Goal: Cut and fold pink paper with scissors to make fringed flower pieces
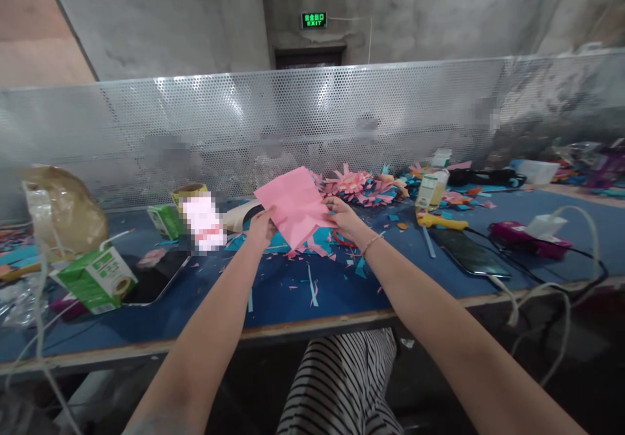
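Both of my hands hold up a pink sheet of paper (293,204) above the blue table (293,292). My left hand (261,226) pinches its lower left edge with the fingers closed. My right hand (344,217) grips the right edge, fingers curled over it; a thin bracelet is on that wrist. Pink and teal paper scraps (312,288) lie on the table under the sheet. Red scissor handles (344,239) show just below my right hand.
A pile of cut paper flowers (361,186) sits behind the sheet. A green carton (95,280) and a tray (156,279) lie at the left. A yellow-handled knife (442,221), a phone (471,252), a glue bottle (431,189) and cables (561,285) lie at the right. A perforated metal screen (312,122) backs the table.
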Demonstrator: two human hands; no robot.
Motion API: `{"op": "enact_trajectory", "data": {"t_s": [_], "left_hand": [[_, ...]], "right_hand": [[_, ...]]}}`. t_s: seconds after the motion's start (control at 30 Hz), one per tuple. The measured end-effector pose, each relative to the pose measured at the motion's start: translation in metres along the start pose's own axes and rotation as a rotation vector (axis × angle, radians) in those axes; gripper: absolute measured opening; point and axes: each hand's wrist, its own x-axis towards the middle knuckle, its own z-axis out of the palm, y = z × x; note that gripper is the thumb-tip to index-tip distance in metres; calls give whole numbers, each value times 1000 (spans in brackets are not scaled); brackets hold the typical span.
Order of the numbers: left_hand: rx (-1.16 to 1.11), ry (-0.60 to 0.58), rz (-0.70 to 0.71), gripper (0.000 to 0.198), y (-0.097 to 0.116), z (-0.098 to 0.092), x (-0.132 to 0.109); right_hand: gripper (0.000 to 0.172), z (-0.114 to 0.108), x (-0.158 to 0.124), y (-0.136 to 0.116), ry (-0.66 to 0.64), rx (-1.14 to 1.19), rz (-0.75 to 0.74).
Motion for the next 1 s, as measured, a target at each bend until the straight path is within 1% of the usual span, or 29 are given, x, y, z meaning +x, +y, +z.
{"op": "enact_trajectory", "data": {"t_s": [0.07, 0.13, 0.23, 0.3, 0.33, 0.37, 0.43, 0.47, 0.5, 0.57, 0.63, 0.7, 0.77, 0.9, 0.93, 1.0], "left_hand": [[2, -10, -113, 15, -2, 2, -1], [-36, -15, -161, 15, -4, 3, -1], [-20, 50, -136, 11, -5, 1, 2], [36, 119, -90, 7, -4, -2, 5], [58, 145, -49, 5, -3, -4, 7], [72, 168, 3, 4, -1, -6, 9], [91, 205, 101, 3, 2, -11, 12], [94, 220, 130, 2, 3, -13, 14], [93, 233, 140, 2, 4, -14, 15], [76, 240, 116, 4, 6, -17, 17], [66, 231, 78, 8, 8, -18, 17], [65, 210, 62, 11, 9, -19, 17], [60, 162, 54, 13, 11, -19, 15], [74, 16, 17, 13, 16, -20, 9], [89, -1, 23, 13, 16, -20, 8], [143, 23, 62, 11, 17, -19, 6]], "right_hand": [[43, 1, -2, 0, -35, -4, -9], [44, 4, -3, 1, -55, -66, -48], [46, 4, -2, 2, -129, -234, -107], [44, 0, 0, 0, -185, -368, -96], [40, -5, 2, -1, -187, -460, -77], [36, -11, 3, -2, -161, -568, -44], [22, -25, 3, -5, 0, -920, -6], [20, -32, 2, -6, 47, -1096, 28], [20, -39, 1, -6, 48, -1236, 113], [21, -47, -2, -7, 14, -1396, 323], [20, -49, -4, -5, -48, -1442, 396], [19, -47, -3, -3, -91, -1442, 400], [17, -46, 0, 0, -94, -1435, 396], [13, -52, 8, 0, -39, -1418, 387], [14, -53, 9, -1, -2, -1388, 378], [17, -54, 11, -4, 92, -1295, 341]]}}
